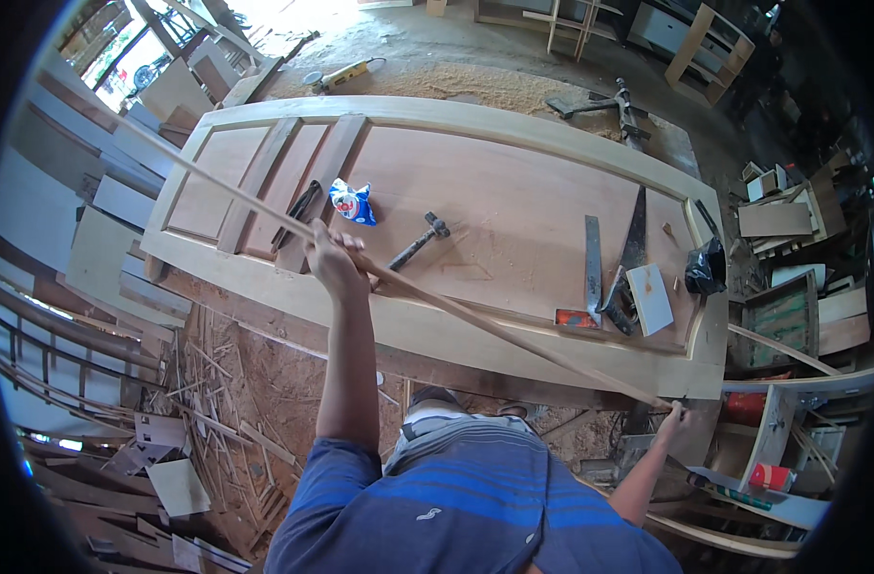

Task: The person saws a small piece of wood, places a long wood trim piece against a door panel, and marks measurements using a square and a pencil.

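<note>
A long, thin wooden strip (475, 320) runs slantwise in front of me, from the upper left down to the lower right. My left hand (334, 256) is closed around it near its middle. At its lower right end, my right hand (674, 418) has its fingers closed on the strip. Beneath lies a panelled wooden door (513, 206), flat on a bench. On the door, a hammer (420, 241) rests just right of my left hand, beside a blue and white plastic packet (352, 202). Dark pincers (298, 212) lie left of that hand, partly behind the strip.
Towards the door's right end lie a try square (593, 268), a handsaw (632, 244), a white square piece (650, 298) and a black plastic bag (707, 267). Beyond the door are a yellow power tool (346, 74) and a metal clamp (624, 110). Offcuts (236, 411) litter the floor at left.
</note>
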The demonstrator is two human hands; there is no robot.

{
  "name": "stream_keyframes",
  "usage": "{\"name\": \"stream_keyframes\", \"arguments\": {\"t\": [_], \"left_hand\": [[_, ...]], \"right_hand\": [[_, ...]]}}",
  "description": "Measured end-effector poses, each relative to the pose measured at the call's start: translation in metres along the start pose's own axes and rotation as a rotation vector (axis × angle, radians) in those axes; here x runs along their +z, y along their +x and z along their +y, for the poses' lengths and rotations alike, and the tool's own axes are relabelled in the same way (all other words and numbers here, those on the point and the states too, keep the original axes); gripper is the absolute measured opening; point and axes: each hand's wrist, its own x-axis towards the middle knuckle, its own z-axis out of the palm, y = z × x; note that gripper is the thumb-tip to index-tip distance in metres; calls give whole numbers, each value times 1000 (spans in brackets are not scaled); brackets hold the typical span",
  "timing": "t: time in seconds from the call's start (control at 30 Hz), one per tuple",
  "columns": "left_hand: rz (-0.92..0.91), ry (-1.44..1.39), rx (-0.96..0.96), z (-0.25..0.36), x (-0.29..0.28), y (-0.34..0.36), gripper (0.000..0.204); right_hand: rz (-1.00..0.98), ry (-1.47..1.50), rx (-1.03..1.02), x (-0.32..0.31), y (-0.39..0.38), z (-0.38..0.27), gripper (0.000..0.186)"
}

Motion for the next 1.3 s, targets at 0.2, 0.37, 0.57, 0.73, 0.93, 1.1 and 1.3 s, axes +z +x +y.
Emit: {"name": "stream_keyframes", "arguments": {"t": [0.2,0.37,0.57,0.73,0.93,1.1,1.3], "left_hand": [[50,-1,86,35,18,50,27],[65,131,36,1,18,83,26],[-121,160,-140,-65,-1,125,26],[-262,130,-284,-112,-14,127,28],[-337,141,-409,-151,-34,47,30],[-400,166,-511,-161,-73,-58,38],[-470,302,-596,-129,-168,-223,42]], "right_hand": [[-396,-193,-145,-62,-84,-49,46],[-586,-298,-139,-116,-144,-37,46],[-674,-50,-187,-128,-234,-36,38],[-585,14,-218,-128,-295,-42,48],[-528,-9,-212,-140,-354,-71,46],[-605,-74,-167,-150,-382,-70,46],[-1004,236,-196,-88,-426,-67,30]]}}
